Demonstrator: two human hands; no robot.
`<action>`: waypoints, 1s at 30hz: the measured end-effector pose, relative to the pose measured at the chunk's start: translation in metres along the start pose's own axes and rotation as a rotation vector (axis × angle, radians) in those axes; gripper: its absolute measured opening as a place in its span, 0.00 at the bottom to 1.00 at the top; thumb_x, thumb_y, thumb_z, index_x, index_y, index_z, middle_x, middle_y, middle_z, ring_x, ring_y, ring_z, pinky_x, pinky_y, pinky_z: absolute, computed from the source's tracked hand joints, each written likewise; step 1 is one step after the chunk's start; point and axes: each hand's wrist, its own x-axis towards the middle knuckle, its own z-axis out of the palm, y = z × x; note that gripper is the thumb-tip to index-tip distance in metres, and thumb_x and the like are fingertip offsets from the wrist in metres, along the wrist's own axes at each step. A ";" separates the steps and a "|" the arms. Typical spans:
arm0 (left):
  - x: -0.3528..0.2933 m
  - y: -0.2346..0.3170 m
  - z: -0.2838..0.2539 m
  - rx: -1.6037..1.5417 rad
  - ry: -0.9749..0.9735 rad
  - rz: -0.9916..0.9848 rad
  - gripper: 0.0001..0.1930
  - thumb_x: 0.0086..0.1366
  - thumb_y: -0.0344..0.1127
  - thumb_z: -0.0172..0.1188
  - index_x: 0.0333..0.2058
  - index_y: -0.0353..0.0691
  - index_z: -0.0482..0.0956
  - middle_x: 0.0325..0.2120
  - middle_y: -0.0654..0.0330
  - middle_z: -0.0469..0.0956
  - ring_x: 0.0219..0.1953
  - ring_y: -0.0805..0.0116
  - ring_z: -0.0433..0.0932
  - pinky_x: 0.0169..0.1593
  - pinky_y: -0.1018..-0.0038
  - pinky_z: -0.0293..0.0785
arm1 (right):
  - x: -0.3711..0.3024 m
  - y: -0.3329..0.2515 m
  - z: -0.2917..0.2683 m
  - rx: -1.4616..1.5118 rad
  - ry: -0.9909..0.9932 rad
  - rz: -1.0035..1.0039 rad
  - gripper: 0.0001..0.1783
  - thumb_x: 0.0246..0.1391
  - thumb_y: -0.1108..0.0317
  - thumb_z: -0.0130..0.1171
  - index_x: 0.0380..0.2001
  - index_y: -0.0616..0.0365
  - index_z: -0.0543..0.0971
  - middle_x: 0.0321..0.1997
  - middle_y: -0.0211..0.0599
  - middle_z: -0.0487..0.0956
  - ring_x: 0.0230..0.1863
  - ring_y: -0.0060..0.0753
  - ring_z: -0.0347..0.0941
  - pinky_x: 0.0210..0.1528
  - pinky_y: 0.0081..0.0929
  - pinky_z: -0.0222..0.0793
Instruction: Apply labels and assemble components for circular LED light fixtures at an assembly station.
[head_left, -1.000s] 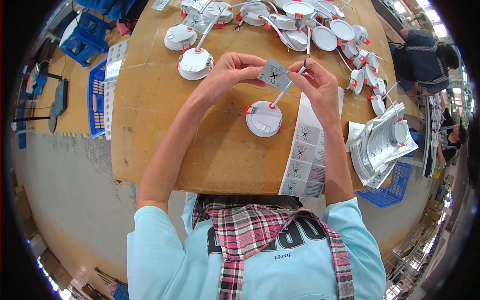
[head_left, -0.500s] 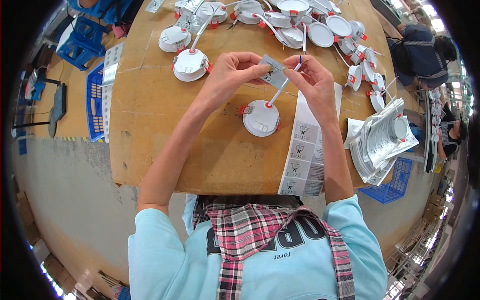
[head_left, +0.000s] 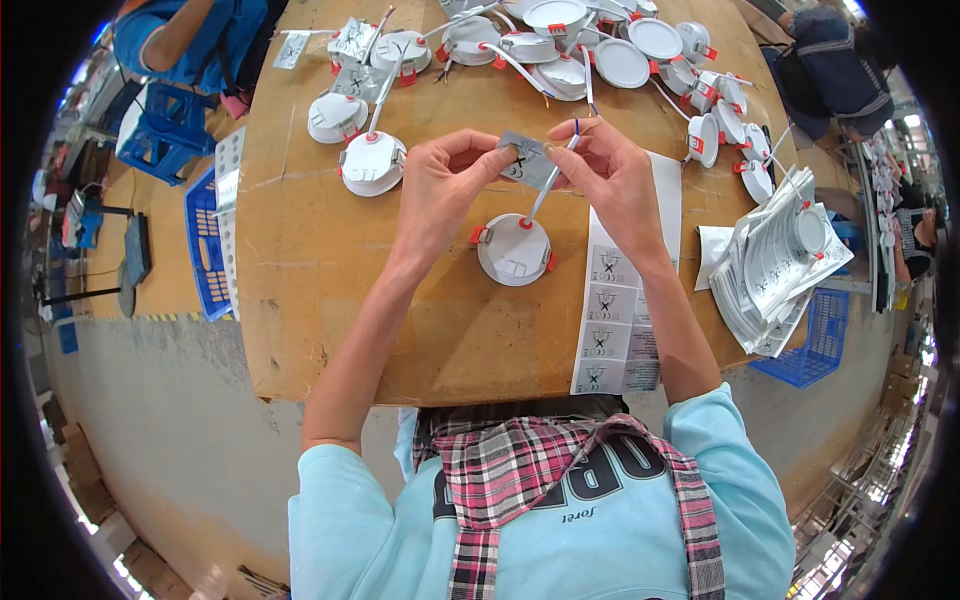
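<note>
My left hand [head_left: 440,190] pinches a small silver printed label [head_left: 526,162] between thumb and fingers. My right hand [head_left: 615,185] has its fingers closed on the white cable [head_left: 547,190] near its upper end, where a blue wire shows. The label's right edge meets the cable close to my right thumb; whether it sticks there I cannot tell. Below, the cable runs into a round white downlight [head_left: 514,254] with red-tipped clips, lying back side up on the table. Under my right forearm lies a sheet of silver labels [head_left: 603,325], partly covered by the arm.
Many white downlights [head_left: 622,64] crowd the far side of the brown table [head_left: 430,345], with two nearer [head_left: 372,165] on the left. A stack of label sheets [head_left: 755,285] sits at right. Blue baskets [head_left: 207,245] flank the table. Co-workers [head_left: 840,80] are beyond.
The whole view has shifted slightly, with the table lower in it. The label has turned a little between my hands; both keep their grip.
</note>
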 end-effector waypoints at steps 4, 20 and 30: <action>-0.005 -0.001 0.004 -0.009 0.070 0.052 0.09 0.60 0.31 0.61 0.35 0.30 0.80 0.28 0.58 0.81 0.31 0.75 0.80 0.37 0.79 0.76 | -0.003 -0.004 0.002 -0.004 0.009 -0.018 0.11 0.54 0.68 0.60 0.37 0.64 0.75 0.27 0.36 0.81 0.27 0.25 0.79 0.31 0.18 0.73; -0.013 0.001 0.006 0.005 0.124 0.091 0.07 0.62 0.29 0.60 0.36 0.31 0.79 0.31 0.61 0.81 0.34 0.78 0.77 0.40 0.81 0.73 | -0.009 -0.001 0.003 0.130 0.063 -0.039 0.10 0.52 0.71 0.62 0.36 0.64 0.75 0.29 0.33 0.79 0.32 0.20 0.76 0.37 0.20 0.74; -0.017 0.002 0.001 0.038 0.149 0.093 0.06 0.60 0.28 0.62 0.35 0.32 0.79 0.32 0.61 0.80 0.36 0.77 0.77 0.42 0.80 0.71 | -0.015 -0.009 0.006 0.104 0.033 -0.084 0.11 0.49 0.74 0.63 0.35 0.64 0.73 0.30 0.34 0.79 0.32 0.22 0.77 0.38 0.21 0.74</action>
